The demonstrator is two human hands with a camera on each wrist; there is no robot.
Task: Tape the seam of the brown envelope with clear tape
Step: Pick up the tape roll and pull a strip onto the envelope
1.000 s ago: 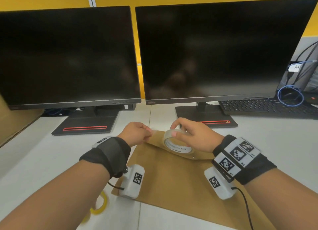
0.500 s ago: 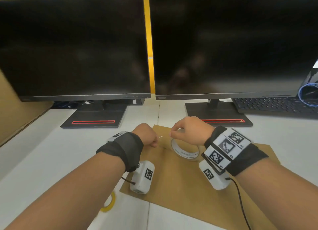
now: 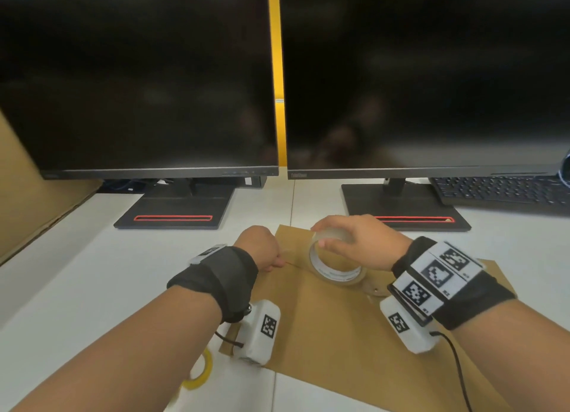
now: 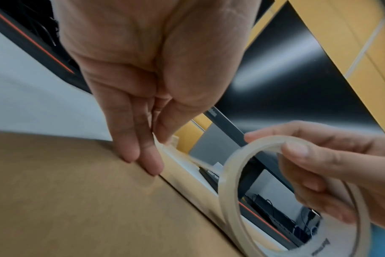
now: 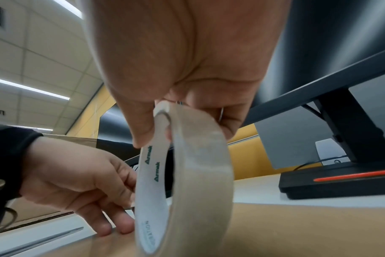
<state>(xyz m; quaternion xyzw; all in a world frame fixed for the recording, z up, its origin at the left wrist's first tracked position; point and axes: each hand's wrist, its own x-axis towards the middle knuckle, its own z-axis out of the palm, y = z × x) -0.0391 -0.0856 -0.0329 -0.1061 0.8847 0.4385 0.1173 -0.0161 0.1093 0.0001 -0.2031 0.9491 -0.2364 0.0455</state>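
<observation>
A brown envelope (image 3: 339,328) lies flat on the white desk, its flap seam running past my hands. My right hand (image 3: 354,242) grips a roll of clear tape (image 3: 334,265) standing on edge on the envelope; thumb and fingers curl over its top rim (image 5: 187,139). My left hand (image 3: 262,251) pinches the free tape end (image 4: 165,149) between thumb and fingers, with two fingertips (image 4: 143,161) touching the envelope (image 4: 66,191) at its left edge. A short strip of tape stretches from the left hand to the roll (image 4: 242,182).
Two dark monitors (image 3: 138,78) stand close behind the envelope, their bases (image 3: 175,208) just beyond my hands. A black keyboard (image 3: 505,192) sits far right. A yellow tape roll (image 3: 200,371) lies by my left forearm. A cardboard box (image 3: 37,195) is at the left.
The roll has come down from above the flap onto the envelope and shifted a little right, away from my left hand. The left hand has lowered to the envelope's left edge.
</observation>
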